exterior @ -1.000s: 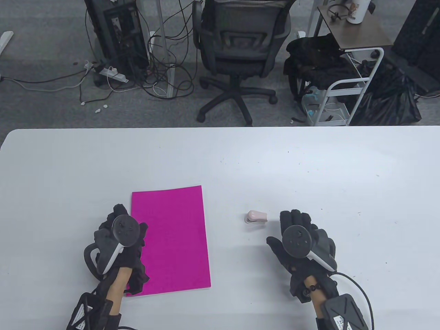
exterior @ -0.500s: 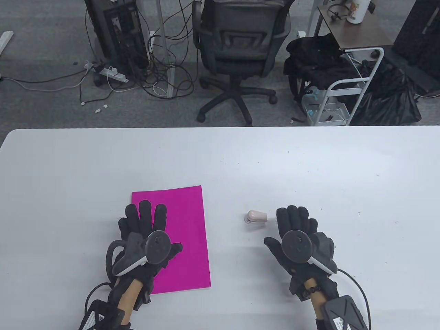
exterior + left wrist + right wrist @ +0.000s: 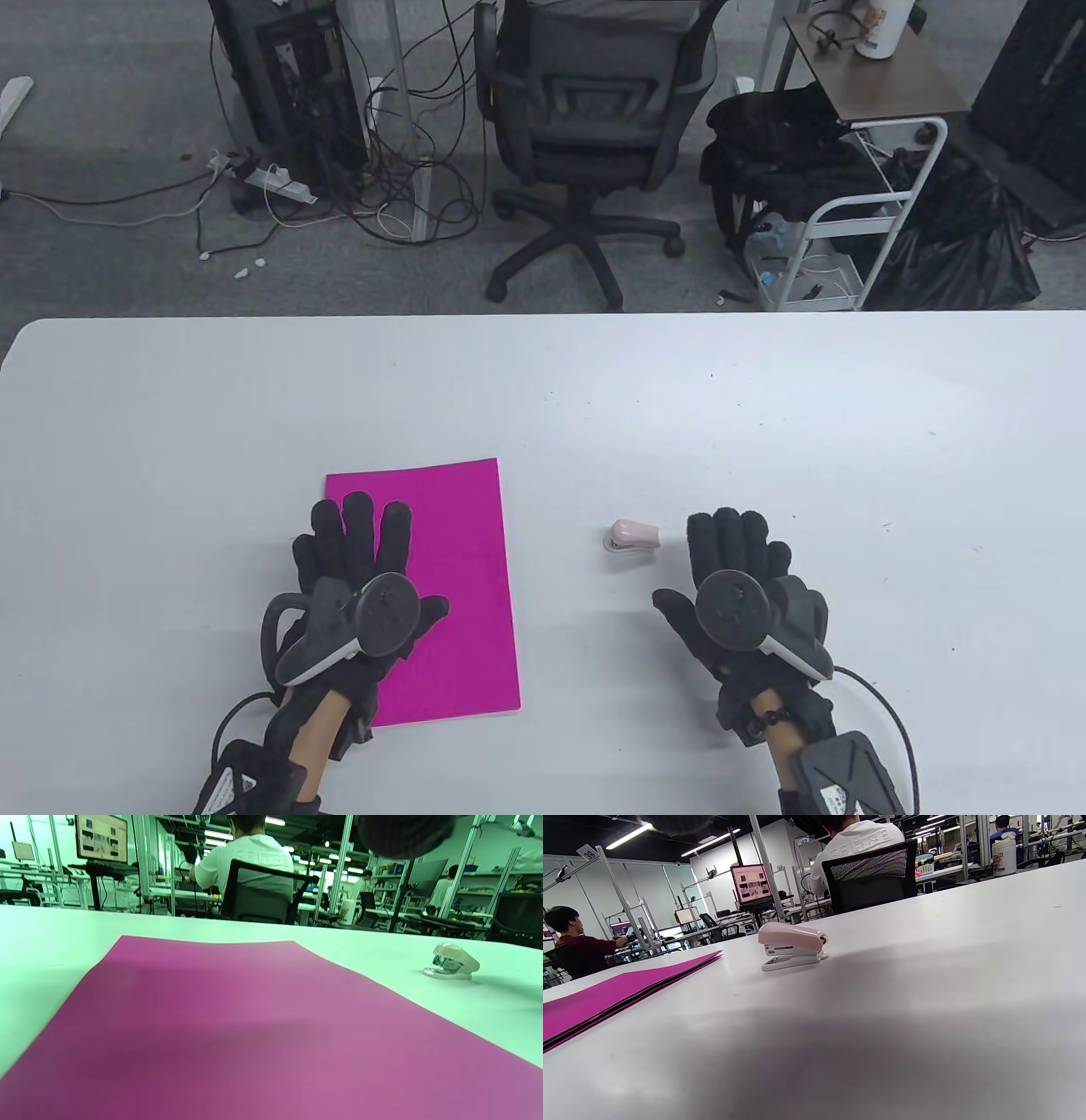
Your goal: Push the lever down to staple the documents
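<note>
A stack of magenta paper lies flat on the white table, left of centre. My left hand rests flat on the stack's left part, fingers spread and holding nothing. A small pale pink stapler stands on the table to the right of the paper, apart from it. My right hand lies flat and open on the table just right of the stapler, not touching it. The paper and stapler show in the left wrist view. The stapler and the paper's edge show in the right wrist view.
Beyond the table's far edge stand an office chair, a computer tower with cables, and a white cart with dark bags. The table carries only the paper and the stapler.
My left hand moved from the paper's left edge onto the stack and spread flat. My right hand shifted slightly forward, staying beside the stapler. Paper and stapler have not moved.
</note>
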Available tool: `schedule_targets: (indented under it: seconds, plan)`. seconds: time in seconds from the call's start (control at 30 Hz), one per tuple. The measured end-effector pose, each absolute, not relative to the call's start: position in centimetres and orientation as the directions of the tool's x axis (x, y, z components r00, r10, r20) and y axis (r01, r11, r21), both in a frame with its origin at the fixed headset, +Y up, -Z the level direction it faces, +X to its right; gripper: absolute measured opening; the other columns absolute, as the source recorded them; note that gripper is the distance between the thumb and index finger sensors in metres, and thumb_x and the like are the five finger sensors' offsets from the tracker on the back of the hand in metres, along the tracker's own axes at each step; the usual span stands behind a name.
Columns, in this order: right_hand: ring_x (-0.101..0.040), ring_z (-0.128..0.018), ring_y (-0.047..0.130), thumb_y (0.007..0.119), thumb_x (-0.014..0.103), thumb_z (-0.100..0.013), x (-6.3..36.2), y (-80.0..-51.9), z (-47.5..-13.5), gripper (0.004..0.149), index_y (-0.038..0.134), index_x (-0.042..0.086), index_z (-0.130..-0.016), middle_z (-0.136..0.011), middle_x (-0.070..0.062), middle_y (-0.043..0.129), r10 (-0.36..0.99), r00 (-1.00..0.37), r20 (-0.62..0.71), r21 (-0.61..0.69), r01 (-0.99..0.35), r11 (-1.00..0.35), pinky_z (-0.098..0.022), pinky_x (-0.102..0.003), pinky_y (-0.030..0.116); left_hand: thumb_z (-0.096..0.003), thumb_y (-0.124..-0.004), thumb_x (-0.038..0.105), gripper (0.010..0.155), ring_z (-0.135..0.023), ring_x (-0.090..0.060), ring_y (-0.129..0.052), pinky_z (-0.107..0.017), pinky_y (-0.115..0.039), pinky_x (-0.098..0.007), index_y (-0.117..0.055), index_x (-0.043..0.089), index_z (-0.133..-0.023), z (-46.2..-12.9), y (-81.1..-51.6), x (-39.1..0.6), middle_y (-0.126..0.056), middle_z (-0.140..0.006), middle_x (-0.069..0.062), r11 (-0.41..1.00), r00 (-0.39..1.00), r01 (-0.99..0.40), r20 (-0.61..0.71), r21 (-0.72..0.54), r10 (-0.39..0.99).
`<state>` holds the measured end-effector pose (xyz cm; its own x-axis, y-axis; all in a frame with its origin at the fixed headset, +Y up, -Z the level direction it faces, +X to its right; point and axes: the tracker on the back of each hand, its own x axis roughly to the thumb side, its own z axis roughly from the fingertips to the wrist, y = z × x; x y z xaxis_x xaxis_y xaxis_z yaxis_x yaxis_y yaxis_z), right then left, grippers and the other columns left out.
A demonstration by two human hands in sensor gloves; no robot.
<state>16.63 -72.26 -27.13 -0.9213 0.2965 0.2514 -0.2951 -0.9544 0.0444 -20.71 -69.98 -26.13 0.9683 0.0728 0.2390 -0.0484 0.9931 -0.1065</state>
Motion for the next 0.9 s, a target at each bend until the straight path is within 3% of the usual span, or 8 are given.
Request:
schedule_targets:
  seconds: [0.13,0.9]
  plan:
    - [-0.067,-0.097,0.016,0.054,0.052,-0.052,16.70,-72.22,-27.14,0.090,0.015,-0.004,-0.110,-0.108,-0.041,0.012,0.294,-0.923,0.250,0.030,-0.296,-0.955,-0.064,-0.080,0.026,-0.0540,-0.062,0.057,0.101,-0.100,-0.066,0.003,-0.066,-0.019,-0.083,0.007,0.011,-0.110,-26.09,-69.82,-20.80,0.004,-0.117,-0.037,0.996,0.967,-0.074,0.241,-0.059,0.086]
    - [-0.068,-0.097,0.019,0.055,0.051,-0.052,16.78,-72.16,-27.15,0.088,0.019,-0.004,-0.110,-0.108,-0.042,0.016,0.299,-0.922,0.247,0.025,-0.302,-0.953,-0.064,-0.080,0.027,-0.0546,-0.063,0.056,0.099,-0.103,-0.067,-0.002,-0.068,-0.022,-0.082,0.002,0.009,-0.112,-26.04,-69.82,-20.73,-0.001,-0.118,-0.038,0.997,0.971,-0.070,0.224,-0.041,0.078]
